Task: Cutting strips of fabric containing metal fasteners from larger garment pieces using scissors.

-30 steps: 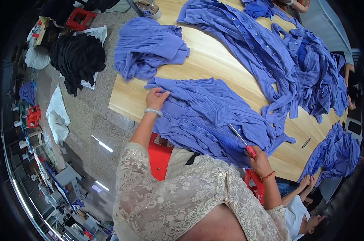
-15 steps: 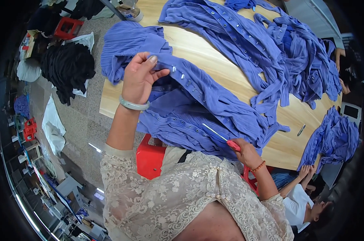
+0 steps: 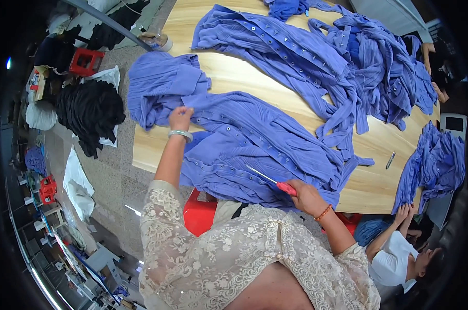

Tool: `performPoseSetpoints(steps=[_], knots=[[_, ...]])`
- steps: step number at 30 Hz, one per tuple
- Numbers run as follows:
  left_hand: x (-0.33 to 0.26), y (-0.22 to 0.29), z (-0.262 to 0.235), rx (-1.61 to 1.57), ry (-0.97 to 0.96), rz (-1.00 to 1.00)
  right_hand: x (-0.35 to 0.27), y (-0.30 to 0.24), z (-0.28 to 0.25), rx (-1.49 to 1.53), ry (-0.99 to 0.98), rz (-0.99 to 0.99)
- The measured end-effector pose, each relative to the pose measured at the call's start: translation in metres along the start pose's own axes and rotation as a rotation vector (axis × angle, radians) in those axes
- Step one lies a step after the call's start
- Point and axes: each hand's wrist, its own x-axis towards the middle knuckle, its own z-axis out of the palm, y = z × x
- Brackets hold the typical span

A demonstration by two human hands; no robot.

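Observation:
A periwinkle-blue pleated garment (image 3: 259, 124) lies spread across the near side of the wooden table, with rows of small metal fasteners along its strips. My left hand (image 3: 181, 118), with a pale bangle at the wrist, pinches the garment's edge at its left end. Closed around the red handle of a thin-bladed metal tool (image 3: 265, 176) is my right hand (image 3: 307, 197), low over the garment's near right part. The blade points left and away from me, just above the cloth or touching it; I cannot tell which. Its exact kind is unclear.
Similar blue garments lie at the table's far side (image 3: 275, 44) and far right (image 3: 389, 67). A small pen-like item (image 3: 390, 159) rests on the wooden table (image 3: 368, 188). A co-worker (image 3: 399, 253) handles blue cloth (image 3: 430, 160) at right. Black cloth (image 3: 91, 111) is piled at left.
My left hand has lowered the garment's raised edge onto the table and now pinches it there. My right hand, with the red-handled tool, has shifted slightly left. The whole view has moved a little.

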Motion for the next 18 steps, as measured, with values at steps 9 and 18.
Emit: performPoseSetpoints(steps=[9,18], knots=[[0.003,0.011,0.058,-0.095,0.077,0.111,-0.003,0.013,0.009,-0.021,0.037,-0.006],[-0.133,0.225,0.0,-0.777,-0.396,0.33,0.005,-0.022,0.0,0.029,-0.036,-0.021]])
